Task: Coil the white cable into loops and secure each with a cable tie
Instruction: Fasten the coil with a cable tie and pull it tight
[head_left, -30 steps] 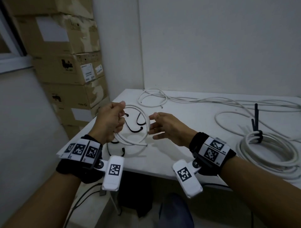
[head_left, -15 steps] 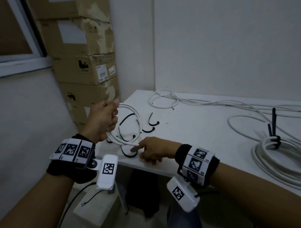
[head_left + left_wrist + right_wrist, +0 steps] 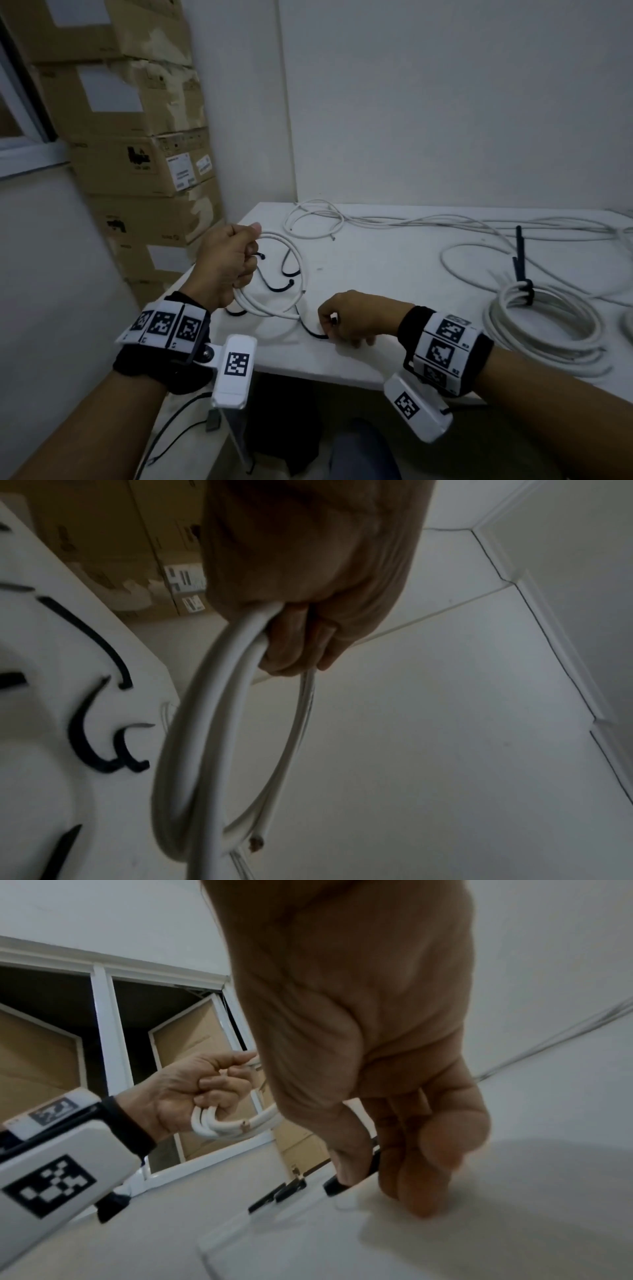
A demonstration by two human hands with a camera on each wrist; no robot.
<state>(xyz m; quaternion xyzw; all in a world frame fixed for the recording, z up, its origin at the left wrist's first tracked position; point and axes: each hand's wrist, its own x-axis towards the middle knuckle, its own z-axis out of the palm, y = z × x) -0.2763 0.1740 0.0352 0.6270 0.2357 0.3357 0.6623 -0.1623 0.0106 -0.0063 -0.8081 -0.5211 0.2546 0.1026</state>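
My left hand grips a small coil of white cable, held upright just above the white table's left corner; the coil hangs from the curled fingers, its cut end showing at the bottom. My right hand is down on the table near the front edge, below and right of the coil, pinching one end of a black cable tie between thumb and fingers. The right wrist view shows that tie in the pinch, with the left hand behind it. Other loose black ties lie under the coil.
A larger white coil bound with a black tie lies at the right. Loose white cable runs along the table's back. Stacked cardboard boxes stand left of the table. A wall is close behind.
My right hand left the coil, dropped to the table and pinched a black cable tie. The left hand kept hold of the coil, lifting it slightly.
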